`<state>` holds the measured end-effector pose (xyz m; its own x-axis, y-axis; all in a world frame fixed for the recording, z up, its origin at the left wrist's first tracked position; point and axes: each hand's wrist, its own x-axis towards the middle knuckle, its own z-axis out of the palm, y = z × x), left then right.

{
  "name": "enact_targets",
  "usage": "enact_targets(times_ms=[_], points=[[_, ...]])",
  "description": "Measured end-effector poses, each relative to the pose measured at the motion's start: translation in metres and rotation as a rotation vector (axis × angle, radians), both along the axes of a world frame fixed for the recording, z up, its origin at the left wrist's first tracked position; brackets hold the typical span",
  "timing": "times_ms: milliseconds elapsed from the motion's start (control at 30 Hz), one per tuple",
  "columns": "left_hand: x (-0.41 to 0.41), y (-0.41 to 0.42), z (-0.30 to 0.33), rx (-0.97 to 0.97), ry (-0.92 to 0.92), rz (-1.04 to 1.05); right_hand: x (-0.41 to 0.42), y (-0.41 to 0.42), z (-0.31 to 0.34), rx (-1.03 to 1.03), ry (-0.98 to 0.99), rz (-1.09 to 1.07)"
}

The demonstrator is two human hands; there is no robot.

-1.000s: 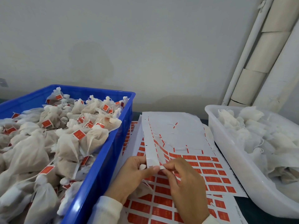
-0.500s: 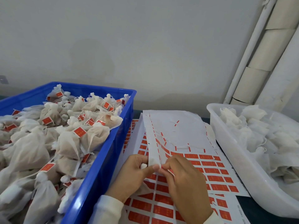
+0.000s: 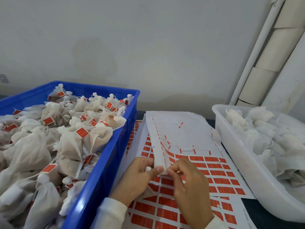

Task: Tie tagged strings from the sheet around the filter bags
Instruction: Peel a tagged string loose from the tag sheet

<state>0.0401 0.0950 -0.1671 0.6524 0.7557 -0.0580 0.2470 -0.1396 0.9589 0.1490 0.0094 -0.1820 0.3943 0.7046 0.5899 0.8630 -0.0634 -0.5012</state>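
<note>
Much is done, by the look of it: the blue crate left of the sheet is heaped with tied, tagged bags, while the white tub right of the sheet holds untied ones. Over the sheet's near edge, the left hand curls round a bag and pinches the peeled strip; the right hand pinches there too. The string itself is too fine to make out.

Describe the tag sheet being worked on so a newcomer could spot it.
Between the blue crate and the white tub lie sheets of orange tags. The top sheet is the one mostly stripped white, its near-left corner pinched by both hands, left hand and right hand.
</note>
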Motion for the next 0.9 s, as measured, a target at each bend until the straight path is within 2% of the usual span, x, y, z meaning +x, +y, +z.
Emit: enact_targets(times_ms=[100, 267, 400, 633, 900], points=[[-0.0005, 0.0005, -0.0008, -0.010, 0.001, -0.006, 0.0012, 0.0010, -0.0034, -0.038, 0.224, 0.012], [-0.0003, 0.0032, -0.0015, -0.038, 0.019, 0.005, 0.0019, 0.0014, -0.0025, -0.001, 0.387, -0.007], [0.0010, 0.0046, -0.0011, -0.153, -0.011, 0.061, 0.0028, 0.0013, -0.0036, -0.011, 0.388, 0.023], [-0.0005, 0.0051, -0.0042, -0.163, -0.016, 0.081, 0.0050, 0.0012, -0.0040, -0.018, 0.464, -0.011], [0.0003, 0.0048, -0.0047, -0.043, -0.005, 0.057, 0.0023, -0.0023, -0.0005, -0.085, 0.228, 0.132]])
